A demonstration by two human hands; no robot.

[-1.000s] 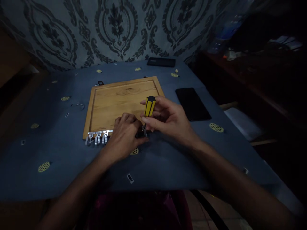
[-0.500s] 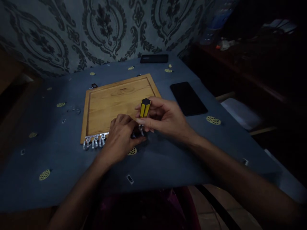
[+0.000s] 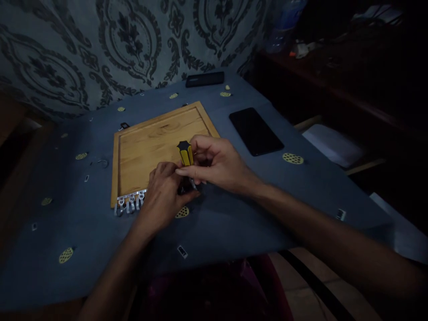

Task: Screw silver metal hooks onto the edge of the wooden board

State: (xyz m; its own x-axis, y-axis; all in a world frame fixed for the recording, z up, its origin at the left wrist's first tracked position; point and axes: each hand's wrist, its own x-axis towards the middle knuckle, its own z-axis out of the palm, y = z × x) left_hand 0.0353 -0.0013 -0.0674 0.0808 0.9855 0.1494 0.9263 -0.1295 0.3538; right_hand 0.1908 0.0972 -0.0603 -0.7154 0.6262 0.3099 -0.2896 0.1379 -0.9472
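"Grip?"
"My right hand (image 3: 222, 162) is gripping the yellow-and-black ridged screwdriver (image 3: 186, 154) by the brown rectangular wooden board's (image 3: 147, 149) near edge; I can't tell whether my left hand (image 3: 161, 191) is gripping."
"I'd be keeping it square, pressing steadily."

small labels (image 3: 182, 252) on the tablecloth (image 3: 234, 227) are unreadable.

Looks like somebody's home to me: blue tablecloth (image 3: 234, 227) with yellow printed motifs, damask-patterned curtain or wallpaper (image 3: 133, 40) (can't tell which) right behind it, smartphone (image 3: 256, 131) lying out, plastic water bottle (image 3: 283, 24) over on dark reddish furniture (image 3: 294, 76), tiled floor (image 3: 306, 296) down below.
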